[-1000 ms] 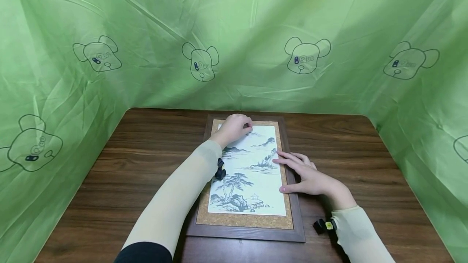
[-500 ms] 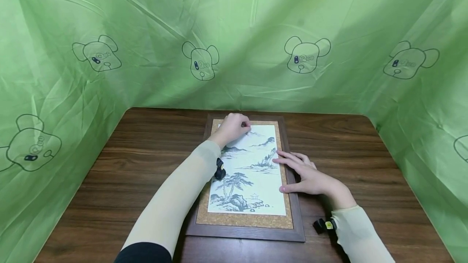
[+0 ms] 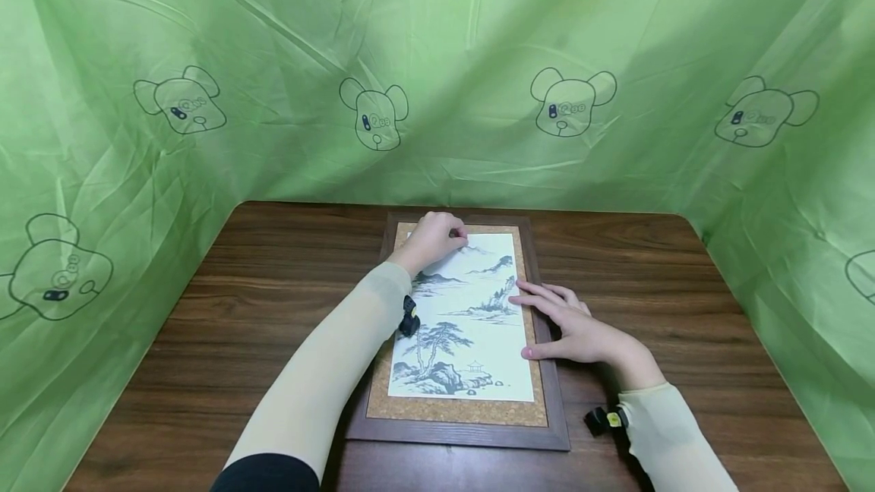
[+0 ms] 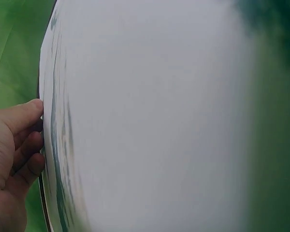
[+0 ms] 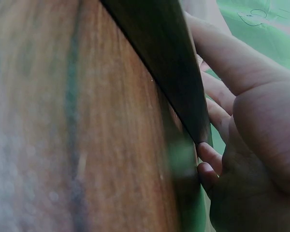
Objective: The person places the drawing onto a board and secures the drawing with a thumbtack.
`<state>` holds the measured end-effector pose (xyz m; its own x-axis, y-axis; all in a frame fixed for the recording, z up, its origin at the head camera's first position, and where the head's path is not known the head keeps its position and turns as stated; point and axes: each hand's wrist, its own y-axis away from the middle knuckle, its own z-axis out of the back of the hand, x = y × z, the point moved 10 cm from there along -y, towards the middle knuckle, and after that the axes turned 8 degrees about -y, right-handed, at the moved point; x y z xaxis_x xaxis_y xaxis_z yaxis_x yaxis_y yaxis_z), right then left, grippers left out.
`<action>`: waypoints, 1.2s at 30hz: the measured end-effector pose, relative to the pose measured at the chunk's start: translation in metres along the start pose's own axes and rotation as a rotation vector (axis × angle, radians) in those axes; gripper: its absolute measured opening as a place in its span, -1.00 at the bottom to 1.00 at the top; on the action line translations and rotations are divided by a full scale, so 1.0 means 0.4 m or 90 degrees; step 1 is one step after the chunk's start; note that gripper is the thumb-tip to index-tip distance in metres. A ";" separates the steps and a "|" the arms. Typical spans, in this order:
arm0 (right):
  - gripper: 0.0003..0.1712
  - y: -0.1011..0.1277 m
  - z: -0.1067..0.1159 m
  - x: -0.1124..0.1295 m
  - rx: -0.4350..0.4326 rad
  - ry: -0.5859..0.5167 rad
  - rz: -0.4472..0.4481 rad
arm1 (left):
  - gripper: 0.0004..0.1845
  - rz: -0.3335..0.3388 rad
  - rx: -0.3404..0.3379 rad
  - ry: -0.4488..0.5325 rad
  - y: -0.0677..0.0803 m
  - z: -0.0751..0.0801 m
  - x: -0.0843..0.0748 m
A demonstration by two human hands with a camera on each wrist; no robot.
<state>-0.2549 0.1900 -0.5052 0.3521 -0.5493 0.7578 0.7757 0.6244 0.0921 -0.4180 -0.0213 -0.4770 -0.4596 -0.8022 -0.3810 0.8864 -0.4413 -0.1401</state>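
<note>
A white sheet of paper (image 3: 492, 355) printed with a blue-grey landscape lies on a cork board (image 3: 458, 410) with a dark wooden frame (image 3: 465, 435). At the sheet's top edge is my left hand (image 3: 432, 240), fingers bent and thumb tip close to the paper. The left wrist view shows that thumb (image 4: 26, 113) touching the sheet at its edge, other fingers curled behind it; anything between them is hidden. My right hand (image 3: 581, 329) reaches over the frame's right side, fingers spread and fairly straight, their tips resting on the sheet's right edge.
A brown wood-grain table (image 3: 260, 310) carries the board near its middle. Green cloth (image 3: 451, 21) with bear-head outlines hangs behind it and along both sides. A small black device (image 3: 409, 317) sits at my left wrist, another black device (image 3: 601, 421) at my right.
My left hand has shifted very slightly to the left along the sheet's top. The right hand, paper and board stay practically where they were.
</note>
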 end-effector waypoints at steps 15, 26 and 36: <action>0.03 -0.003 -0.005 -0.002 0.003 -0.001 -0.003 | -0.84 0.000 0.097 0.021 0.020 -0.015 0.003; -0.02 0.008 0.008 0.007 -0.003 0.037 -0.013 | -0.60 -0.036 0.194 0.002 0.044 -0.014 -0.022; -0.04 0.041 0.093 0.062 0.000 0.112 -0.001 | -0.39 -0.107 0.123 -0.044 0.121 0.131 0.002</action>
<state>-0.2528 0.2072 -0.4608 0.4376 -0.6392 0.6324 0.7764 0.6234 0.0928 -0.3783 -0.0644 -0.4360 -0.6085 -0.7334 -0.3032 0.7728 -0.6345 -0.0161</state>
